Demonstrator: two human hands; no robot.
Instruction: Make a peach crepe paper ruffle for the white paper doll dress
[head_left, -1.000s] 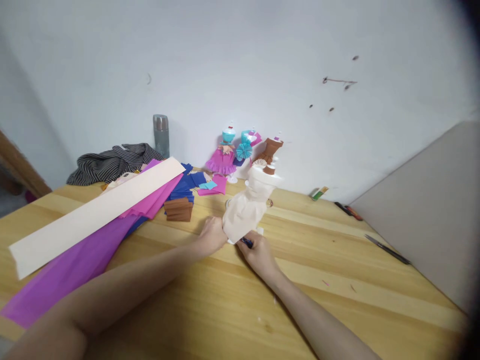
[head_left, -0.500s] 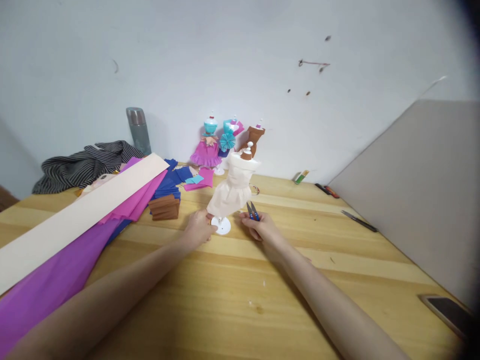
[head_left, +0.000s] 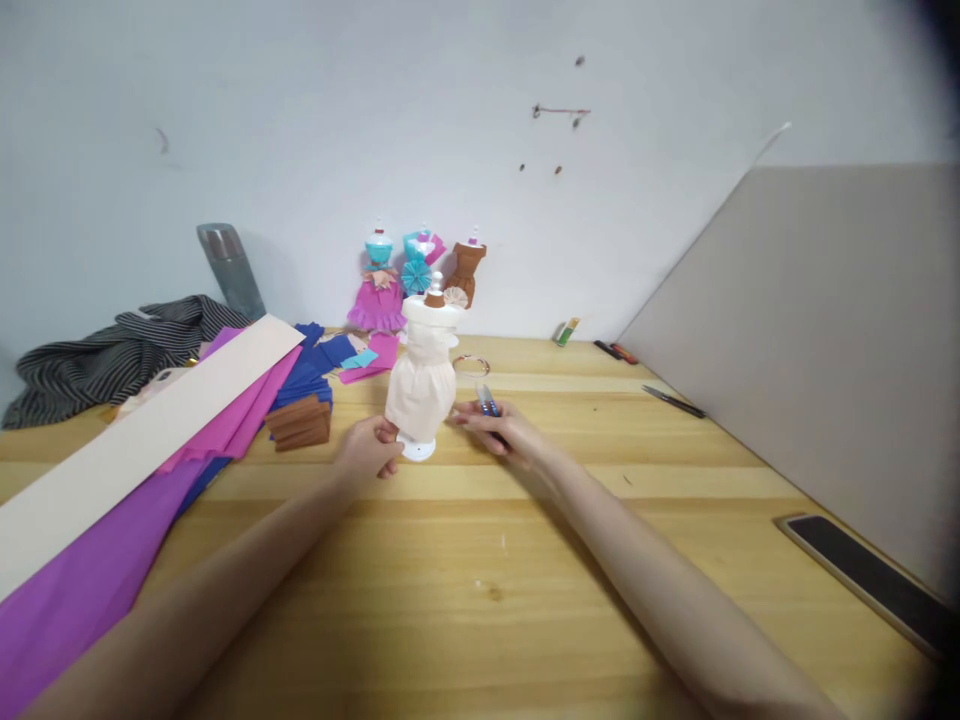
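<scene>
We have a small dress form in a cream dress [head_left: 421, 395] standing upright near the middle of the wooden table [head_left: 420, 640], between our two hands. Our left hand [head_left: 365, 448] has its thumb and fingers together on the left rim of the form's round white base [head_left: 418, 453], just under the skirt's hem. Our right hand [head_left: 506, 432] is closed around a pair of blue snips [head_left: 488, 403], their blades pointing up and away from us, just to the right of the skirt. Beyond the snips we see a thin ring [head_left: 471, 357] lying on the wood. Left of the form sit folded brown pieces [head_left: 302, 424], and past them a long cream strip [head_left: 157, 435] lies across a purple sheet [head_left: 112, 590].
</scene>
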